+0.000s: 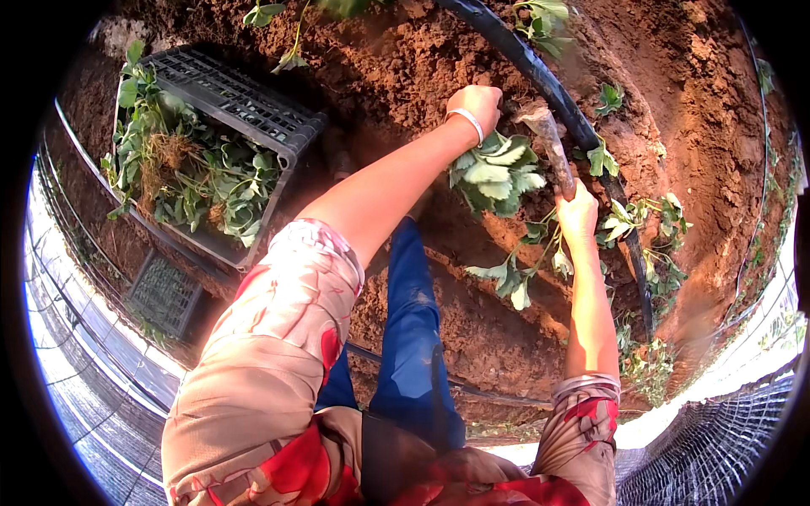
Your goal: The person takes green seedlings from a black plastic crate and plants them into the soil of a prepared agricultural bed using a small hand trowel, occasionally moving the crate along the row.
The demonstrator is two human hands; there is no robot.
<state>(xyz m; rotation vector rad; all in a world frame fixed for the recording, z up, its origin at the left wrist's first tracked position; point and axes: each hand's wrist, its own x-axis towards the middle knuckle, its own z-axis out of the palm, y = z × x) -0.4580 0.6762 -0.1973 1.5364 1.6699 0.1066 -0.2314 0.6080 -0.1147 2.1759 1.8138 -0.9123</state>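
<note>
My left hand [476,109], with a pale bracelet at the wrist, is closed around the stem end of a bunch of leafy plants [500,174], whose leaves hang below the fist. The fist hides the roots or stems. In my right hand [577,209] is the wooden handle [552,148] of a tool, gripped near its lower end. The tool's far end lies close to the soil, right of my left hand; its head cannot be made out. Leafy plants [516,278] droop beside my right wrist.
A black plastic crate [237,98] at the left holds uprooted leafy plants with brown roots. A second crate [164,294] stands beyond it. A thick black hose [538,69] curves over the reddish soil bed [709,152]. My legs in blue trousers [411,310] stand between the crate and the bed.
</note>
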